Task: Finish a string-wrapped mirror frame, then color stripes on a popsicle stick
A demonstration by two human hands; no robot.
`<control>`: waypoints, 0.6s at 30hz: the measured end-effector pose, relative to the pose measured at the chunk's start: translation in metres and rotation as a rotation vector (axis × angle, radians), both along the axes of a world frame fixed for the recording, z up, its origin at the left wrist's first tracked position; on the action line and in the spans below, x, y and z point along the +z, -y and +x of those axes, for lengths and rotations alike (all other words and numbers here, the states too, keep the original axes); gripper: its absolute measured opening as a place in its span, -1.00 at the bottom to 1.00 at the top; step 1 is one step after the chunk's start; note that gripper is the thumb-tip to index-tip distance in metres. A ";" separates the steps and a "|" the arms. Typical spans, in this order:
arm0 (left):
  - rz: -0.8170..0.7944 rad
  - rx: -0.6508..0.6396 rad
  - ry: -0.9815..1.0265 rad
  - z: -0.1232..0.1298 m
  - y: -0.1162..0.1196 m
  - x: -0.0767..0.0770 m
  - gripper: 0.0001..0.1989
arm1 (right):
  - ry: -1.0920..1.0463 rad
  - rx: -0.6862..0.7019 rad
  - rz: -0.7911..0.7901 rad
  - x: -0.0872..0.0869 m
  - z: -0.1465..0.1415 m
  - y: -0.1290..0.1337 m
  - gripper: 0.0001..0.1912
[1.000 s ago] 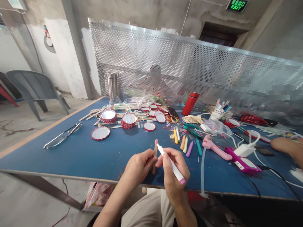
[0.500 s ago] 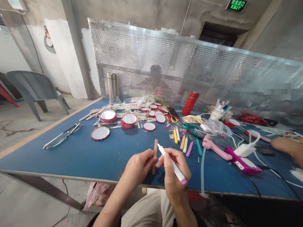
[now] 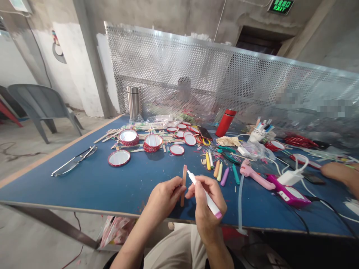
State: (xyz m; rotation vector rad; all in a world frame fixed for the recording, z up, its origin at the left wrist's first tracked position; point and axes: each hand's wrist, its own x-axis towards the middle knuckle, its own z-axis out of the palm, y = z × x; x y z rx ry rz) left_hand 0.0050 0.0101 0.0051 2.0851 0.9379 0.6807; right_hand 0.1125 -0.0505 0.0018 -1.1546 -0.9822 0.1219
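Note:
My left hand [image 3: 168, 194] pinches a flat wooden stick [image 3: 183, 180] upright near the front edge of the table; the stick's top end looks pinkish. Beside it, my right hand [image 3: 207, 198] is closed around a white marker [image 3: 211, 204] with a pink end. The marker's tip points up and left, close to the stick's upper end; whether they touch is too small to tell. Beyond my hands lie round red-rimmed discs [image 3: 119, 158] and several coloured pens, among them a purple one [image 3: 224, 176].
Glasses [image 3: 73, 160] lie at the left. A steel flask [image 3: 134, 102] and a red bottle [image 3: 226, 123] stand before a perforated metal screen [image 3: 168, 56]. At the right are a pink glue gun [image 3: 259, 178], a magenta power strip [image 3: 293, 196], cables and another person's arm [image 3: 339, 175].

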 end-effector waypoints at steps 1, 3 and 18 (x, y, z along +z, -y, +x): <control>-0.006 -0.003 0.002 0.000 0.000 0.000 -0.76 | 0.006 0.012 0.006 0.000 0.000 0.000 -0.91; -0.007 -0.009 0.008 0.000 0.001 0.000 -0.75 | 0.013 0.040 0.017 -0.001 0.000 0.000 -0.91; -0.013 -0.010 0.008 0.000 0.000 0.000 -0.75 | 0.025 0.023 0.017 0.000 0.000 0.001 -0.93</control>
